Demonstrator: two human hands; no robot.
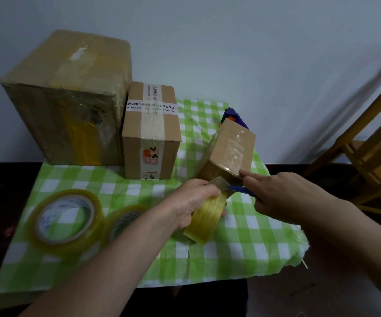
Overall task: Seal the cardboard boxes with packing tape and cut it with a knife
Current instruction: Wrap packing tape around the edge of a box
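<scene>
Tape roll [204,218] and blue knife [239,189] held just under the tilted small box [230,152].
Left hand [194,200] clenches the roll; right hand [276,197] grasps the knife, index finger touching the box's lower corner, blade tip beside the tape strip [220,181].

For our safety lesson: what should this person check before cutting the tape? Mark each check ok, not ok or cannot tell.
1. Tape runs from roll to box: ok; the left hand grips the tape roll, its strip reaching the small box.
2. Knife in hand: ok; the right hand holds the blue knife.
3. Blade out: cannot tell.
4. Box steady: not ok; tilted, only a right fingertip on it.
5. Left fingers away from knife: not ok; its tip seems close.
</scene>
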